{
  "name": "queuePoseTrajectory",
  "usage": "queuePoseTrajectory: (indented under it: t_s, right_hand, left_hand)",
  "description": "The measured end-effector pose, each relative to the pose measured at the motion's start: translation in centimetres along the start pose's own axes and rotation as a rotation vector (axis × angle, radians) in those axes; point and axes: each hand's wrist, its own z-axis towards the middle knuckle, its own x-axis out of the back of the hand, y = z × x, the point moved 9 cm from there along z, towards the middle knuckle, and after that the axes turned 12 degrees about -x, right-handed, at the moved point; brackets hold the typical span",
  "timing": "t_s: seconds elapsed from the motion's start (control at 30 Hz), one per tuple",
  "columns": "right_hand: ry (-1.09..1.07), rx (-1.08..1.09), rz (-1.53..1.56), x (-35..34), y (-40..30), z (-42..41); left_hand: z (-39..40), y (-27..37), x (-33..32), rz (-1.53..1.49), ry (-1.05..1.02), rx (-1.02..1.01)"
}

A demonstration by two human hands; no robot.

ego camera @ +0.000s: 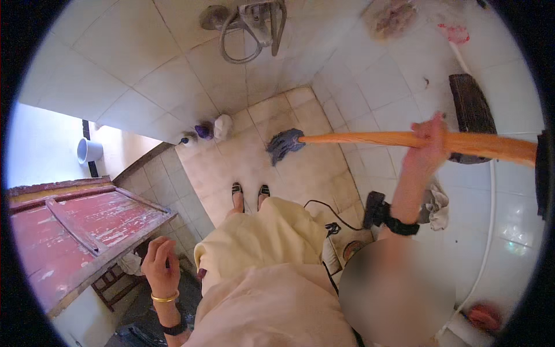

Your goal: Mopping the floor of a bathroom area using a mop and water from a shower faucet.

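Observation:
My right hand (pixel 427 139), out to the right, is closed around the orange handle (pixel 368 139) of a mop. The grey strands of the mop head (pixel 285 145) rest on the pale tiled floor, a little ahead of my feet. My left hand (pixel 161 258) hangs at the lower left, near the edge of a worn pink-red wooden door (pixel 125 212); its fingers are loosely curled and nothing shows in them. A gold bangle (pixel 164 298) circles the left wrist.
Bottles (pixel 204 131) and a white container (pixel 223 127) stand at the wall's foot. A hose and metal fixture (pixel 260 26) hang on the wall ahead. Right of my feet, a dark cable (pixel 334 208) trails on the floor. A white pipe (pixel 491 217) runs along the right wall.

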Motion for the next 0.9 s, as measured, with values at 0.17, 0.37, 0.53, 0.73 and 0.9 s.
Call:
queuePoseTrajectory:
  t_s: [0.17,0.37,0.53,0.73,0.9]
  right_hand:
    - [0.085,0.026,0.089,2.9,-9.1,-2.0]
    - [0.170,0.214,0.015,9.9,-18.5,-5.8]
    - [0.180,0.313,-0.136,15.5,-23.8,-11.4]
    - [0.590,0.395,-0.262,19.9,-24.0,-17.1]
    - [0.640,0.382,-0.229,22.8,-23.1,-20.5]
  left_hand:
    - [3.2,-0.6,-2.0,-0.081,-0.075,-0.145]
    - [7.1,-0.7,-5.5,-0.134,-0.220,-0.339]
    - [10.5,2.1,-8.5,-0.226,-0.345,-0.507]
    - [12.4,4.5,-12.5,-0.266,-0.480,-0.631]
    - [12.8,6.1,-14.5,-0.256,-0.563,-0.714]
